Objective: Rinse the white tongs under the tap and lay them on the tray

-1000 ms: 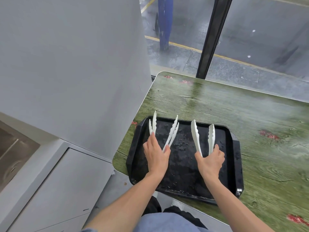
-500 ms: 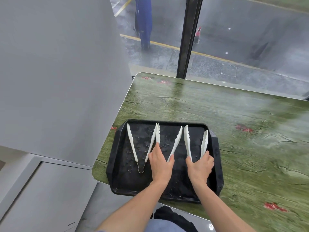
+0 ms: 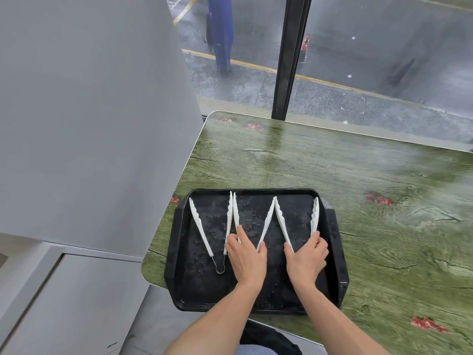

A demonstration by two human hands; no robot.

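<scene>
A black tray (image 3: 179, 252), wet with droplets, lies on the green table near its front left corner. Three pairs of white tongs rest on it side by side, tips pointing away from me. The left pair (image 3: 202, 231) lies free, its wire hinge loop toward me. My left hand (image 3: 247, 257) covers and grips the hinge end of the middle pair (image 3: 267, 221). My right hand (image 3: 305, 260) grips the hinge end of the right pair (image 3: 281, 221), with thumb and fingers against its two arms. Both hinge ends are hidden under my hands.
The green wood-pattern table (image 3: 358, 188) stretches right and back behind the tray. A grey wall or cabinet (image 3: 89, 111) stands close on the left. Behind the table are a window with a black post (image 3: 289, 60) and a wet street.
Both held pairs have come down onto the tray and their arms have spread wider. A pair that was at my left hand a second ago now lies free on the tray's left.
</scene>
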